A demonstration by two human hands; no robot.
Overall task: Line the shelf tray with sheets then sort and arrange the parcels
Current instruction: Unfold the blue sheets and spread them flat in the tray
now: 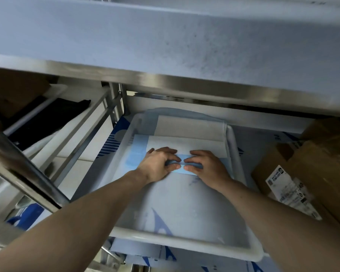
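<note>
While both forearms reach in under the steel shelf edge (165, 79), hold a blue sheet (137, 154) down in the middle of the white tray (186, 242). Left hand (158, 163): fingers curled, thumb and fingertips pinching a raised fold of the blue sheet. Right hand (204, 165): likewise curled, pinching the same fold from the other side, fingertips almost meeting those of the left. Lies flat, this blue sheet, across the tray's middle, its left part bare beside the left hand, partly covered at the back by a white sheet (186, 144). Behind that, another pale sheet (188, 128) against the tray's far wall. Nearer the camera, a translucent liner (185, 203) with a faint blue shape showing through, reaching to the tray's near rim. Sits on the lower shelf, the tray, over blue-and-white printed board (112, 142). To the right, just beside the tray, brown cardboard parcels (318, 165), one bearing a white shipping label (287, 189). To the left, beyond the steel uprights (114, 101), a dark item (53, 116) on the neighbouring shelf.
</note>
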